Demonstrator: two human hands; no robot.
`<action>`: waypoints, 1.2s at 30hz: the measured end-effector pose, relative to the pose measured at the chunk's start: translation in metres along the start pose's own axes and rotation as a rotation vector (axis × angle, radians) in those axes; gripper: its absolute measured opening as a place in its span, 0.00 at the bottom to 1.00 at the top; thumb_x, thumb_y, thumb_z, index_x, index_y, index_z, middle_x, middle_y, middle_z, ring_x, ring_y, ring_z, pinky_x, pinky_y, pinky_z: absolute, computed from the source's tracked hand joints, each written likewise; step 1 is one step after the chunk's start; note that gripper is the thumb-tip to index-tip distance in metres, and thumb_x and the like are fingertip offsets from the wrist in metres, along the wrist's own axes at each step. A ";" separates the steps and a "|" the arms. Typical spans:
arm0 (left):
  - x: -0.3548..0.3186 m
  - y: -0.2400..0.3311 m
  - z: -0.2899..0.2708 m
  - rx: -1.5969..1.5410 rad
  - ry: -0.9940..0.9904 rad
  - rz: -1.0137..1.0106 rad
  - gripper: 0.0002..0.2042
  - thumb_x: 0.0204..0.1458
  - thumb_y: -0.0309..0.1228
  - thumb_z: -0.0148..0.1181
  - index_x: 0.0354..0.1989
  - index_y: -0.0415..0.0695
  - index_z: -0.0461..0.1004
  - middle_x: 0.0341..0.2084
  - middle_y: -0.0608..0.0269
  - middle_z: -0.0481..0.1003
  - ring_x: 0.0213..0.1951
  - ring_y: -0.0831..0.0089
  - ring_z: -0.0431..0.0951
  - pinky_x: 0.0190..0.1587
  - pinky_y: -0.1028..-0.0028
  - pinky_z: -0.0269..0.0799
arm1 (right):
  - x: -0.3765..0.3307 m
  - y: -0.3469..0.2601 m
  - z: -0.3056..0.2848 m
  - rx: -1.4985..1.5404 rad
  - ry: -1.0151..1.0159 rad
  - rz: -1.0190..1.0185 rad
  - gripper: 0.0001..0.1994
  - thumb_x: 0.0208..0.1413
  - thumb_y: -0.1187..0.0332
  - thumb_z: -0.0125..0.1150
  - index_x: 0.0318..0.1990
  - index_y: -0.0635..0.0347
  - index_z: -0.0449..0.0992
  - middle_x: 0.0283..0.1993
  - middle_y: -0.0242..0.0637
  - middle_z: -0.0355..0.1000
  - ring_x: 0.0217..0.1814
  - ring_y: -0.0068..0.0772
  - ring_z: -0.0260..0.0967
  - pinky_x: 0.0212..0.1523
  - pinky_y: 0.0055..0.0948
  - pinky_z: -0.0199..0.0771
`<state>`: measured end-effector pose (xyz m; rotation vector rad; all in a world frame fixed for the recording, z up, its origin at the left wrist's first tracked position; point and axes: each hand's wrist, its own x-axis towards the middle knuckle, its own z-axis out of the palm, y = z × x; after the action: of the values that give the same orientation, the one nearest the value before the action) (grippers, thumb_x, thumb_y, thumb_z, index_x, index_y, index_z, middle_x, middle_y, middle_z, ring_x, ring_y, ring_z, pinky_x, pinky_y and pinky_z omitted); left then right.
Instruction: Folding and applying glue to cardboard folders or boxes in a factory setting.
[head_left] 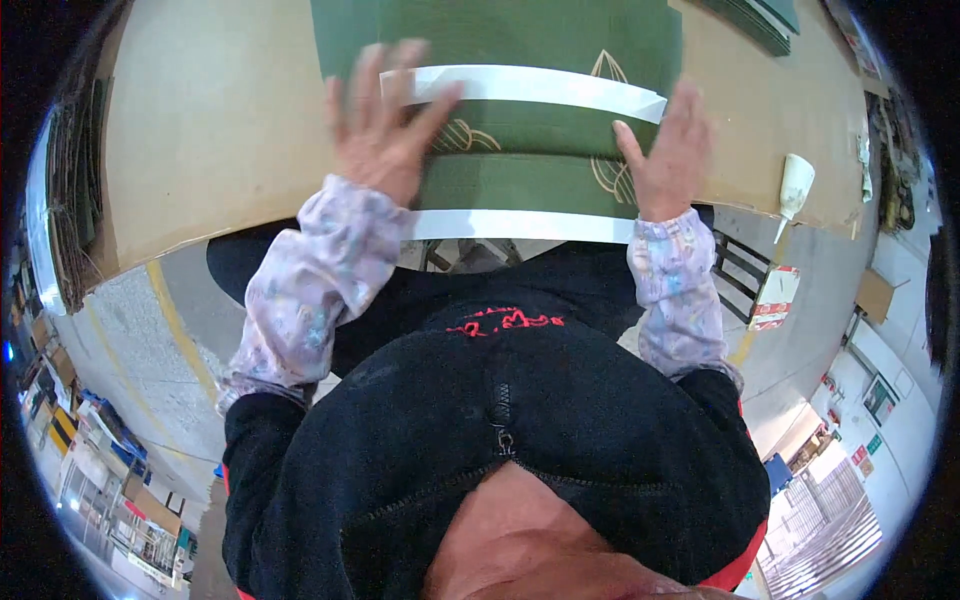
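Observation:
Green cardboard [530,180] with gold leaf outlines lies in front of me at the table's near edge. A white strip [540,86] runs across its middle, and a second white band [520,226] follows the near edge. Over the left end of the upper strip is my left hand [385,130], fingers spread and smeared by motion. My right hand [672,160] lies at the right end of that strip, fingers stretched out and thumb apart, on the cardboard's right edge. Neither hand grips anything. Whether the left palm touches the cardboard I cannot tell.
Brown cardboard [220,120] covers the table. A white squeeze bottle [796,185] with a pointed nozzle lies at the right. More green sheets [745,22] are stacked at the far right, and cardboard pieces [75,190] stand at the left edge.

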<state>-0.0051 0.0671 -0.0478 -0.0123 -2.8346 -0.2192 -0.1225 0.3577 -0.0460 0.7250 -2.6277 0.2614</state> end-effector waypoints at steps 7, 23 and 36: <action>0.022 0.034 0.025 0.128 -0.307 0.086 0.30 0.56 0.51 0.47 0.66 0.54 0.56 0.69 0.73 0.47 0.70 0.70 0.41 0.56 0.25 0.25 | 0.034 -0.096 0.034 0.232 -0.211 -0.410 0.28 0.56 0.68 0.49 0.66 0.51 0.56 0.69 0.40 0.52 0.72 0.46 0.46 0.68 0.57 0.39; 0.028 0.014 0.022 -0.662 0.398 -0.231 0.26 0.42 0.14 0.55 0.54 0.43 0.69 0.59 0.48 0.63 0.60 0.54 0.64 0.58 0.60 0.64 | 0.073 -0.012 0.050 0.225 -0.054 -0.250 0.26 0.56 0.74 0.43 0.65 0.55 0.57 0.67 0.42 0.55 0.72 0.43 0.47 0.70 0.49 0.40; 0.047 -0.003 0.023 -0.801 0.177 -0.485 0.38 0.39 0.16 0.62 0.64 0.45 0.58 0.43 0.54 0.71 0.45 0.66 0.74 0.47 0.72 0.72 | 0.086 -0.088 0.036 0.359 -0.184 -0.557 0.30 0.52 0.72 0.48 0.66 0.52 0.56 0.70 0.43 0.49 0.73 0.47 0.44 0.68 0.58 0.39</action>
<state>-0.0568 0.0668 -0.0558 0.4922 -2.3388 -1.3521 -0.1553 0.2349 -0.0354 1.6256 -2.4356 0.5237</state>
